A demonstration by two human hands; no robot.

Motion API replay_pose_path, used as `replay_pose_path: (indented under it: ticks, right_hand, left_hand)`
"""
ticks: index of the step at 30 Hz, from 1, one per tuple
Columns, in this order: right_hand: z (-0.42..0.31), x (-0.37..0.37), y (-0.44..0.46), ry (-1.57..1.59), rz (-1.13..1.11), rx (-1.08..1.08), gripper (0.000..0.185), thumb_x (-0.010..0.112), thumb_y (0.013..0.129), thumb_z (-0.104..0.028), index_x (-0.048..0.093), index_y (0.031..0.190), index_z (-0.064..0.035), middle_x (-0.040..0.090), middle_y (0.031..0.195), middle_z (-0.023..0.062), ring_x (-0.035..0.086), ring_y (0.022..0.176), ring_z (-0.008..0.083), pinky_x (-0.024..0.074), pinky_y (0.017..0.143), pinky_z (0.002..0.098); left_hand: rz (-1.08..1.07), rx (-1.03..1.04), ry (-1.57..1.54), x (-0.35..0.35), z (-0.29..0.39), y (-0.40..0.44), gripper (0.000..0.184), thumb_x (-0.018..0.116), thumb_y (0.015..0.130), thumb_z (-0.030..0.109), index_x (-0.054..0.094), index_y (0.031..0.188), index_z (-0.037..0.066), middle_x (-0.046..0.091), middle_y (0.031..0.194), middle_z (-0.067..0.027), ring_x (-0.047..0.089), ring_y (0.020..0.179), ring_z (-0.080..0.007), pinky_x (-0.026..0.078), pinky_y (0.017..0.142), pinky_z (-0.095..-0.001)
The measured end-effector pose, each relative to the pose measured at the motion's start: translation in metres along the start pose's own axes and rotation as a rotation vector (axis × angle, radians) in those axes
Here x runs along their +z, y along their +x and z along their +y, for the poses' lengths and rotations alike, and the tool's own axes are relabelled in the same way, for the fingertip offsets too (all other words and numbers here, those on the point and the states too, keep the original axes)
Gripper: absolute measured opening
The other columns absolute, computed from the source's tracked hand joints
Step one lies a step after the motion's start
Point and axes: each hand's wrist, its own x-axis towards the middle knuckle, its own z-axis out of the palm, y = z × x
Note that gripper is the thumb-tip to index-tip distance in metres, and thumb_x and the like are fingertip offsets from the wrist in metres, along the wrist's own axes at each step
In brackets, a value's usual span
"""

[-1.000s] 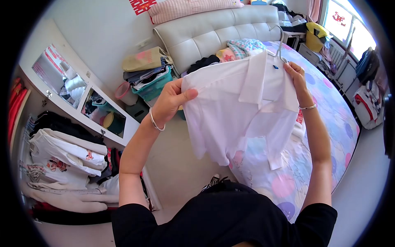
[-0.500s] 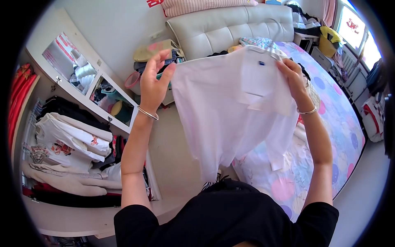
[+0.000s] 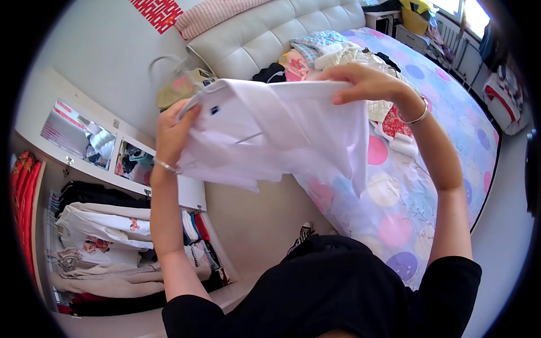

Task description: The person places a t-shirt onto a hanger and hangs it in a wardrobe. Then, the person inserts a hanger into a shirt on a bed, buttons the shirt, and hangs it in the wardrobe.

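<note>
A white collared shirt (image 3: 270, 124) hangs between my hands, with a small dark label inside its neck. My left hand (image 3: 176, 127) is closed on the neck and collar side of the shirt. Beyond that hand a blurred pale hanger hook (image 3: 163, 57) sticks up; the rest of the hanger is hidden by cloth. My right hand (image 3: 372, 84) is at the opposite shoulder, its thumb in front and fingers over the top edge, with cloth between them. The lower part of the shirt drapes loosely.
On my right is a bed (image 3: 394, 231) with a dotted sheet and piled clothes (image 3: 389, 121) near the headboard (image 3: 282, 36). To my left an open wardrobe (image 3: 62, 307) holds hanging clothes (image 3: 107, 231). A mirrored door (image 3: 79, 132) stands beyond it.
The shirt has turned so its collar and hook moved from the right side to the left. My left hand now grips the collar side; my right hand has shifted to the shoulder.
</note>
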Motion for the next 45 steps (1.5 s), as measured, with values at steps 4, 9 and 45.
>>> replay_pose_path:
  ticks: [4,9,45]
  right_hand:
    - [0.054,0.019,-0.029,0.524,0.055,0.14,0.03,0.064,0.08,-0.011,0.058,0.106,0.0019,0.061,0.096,0.0033,0.055,0.088,0.0067,0.0442,0.08,0.0227]
    - [0.079,0.067,-0.002,0.692,0.22,0.046,0.053,0.066,0.08,-0.016,0.043,0.125,-0.0012,0.056,0.114,0.0097,0.052,0.105,0.0142,0.0393,0.093,0.0293]
    - [-0.136,0.213,0.358,-0.097,-0.112,-0.829,0.024,0.065,0.071,-0.007,0.06,0.094,-0.0005,0.058,0.079,0.0141,0.057,0.07,0.0305,0.0467,0.061,0.0357]
  left_hand:
    - [0.146,-0.09,-0.101,-0.034,-0.003,-0.009,0.02,0.064,0.084,0.019,0.065,0.095,0.002,0.059,0.076,0.0035,0.05,0.067,-0.0033,0.04,0.06,-0.0182]
    - [0.233,-0.131,-0.044,-0.059,0.009,-0.024,0.023,0.066,0.082,0.018,0.065,0.099,0.001,0.06,0.079,0.0023,0.051,0.07,-0.0044,0.041,0.064,-0.018]
    - [0.575,-0.177,0.069,-0.249,-0.12,-0.155,0.019,0.062,0.079,0.0,0.063,0.097,-0.001,0.065,0.09,-0.0038,0.059,0.081,-0.0084,0.046,0.072,-0.0204]
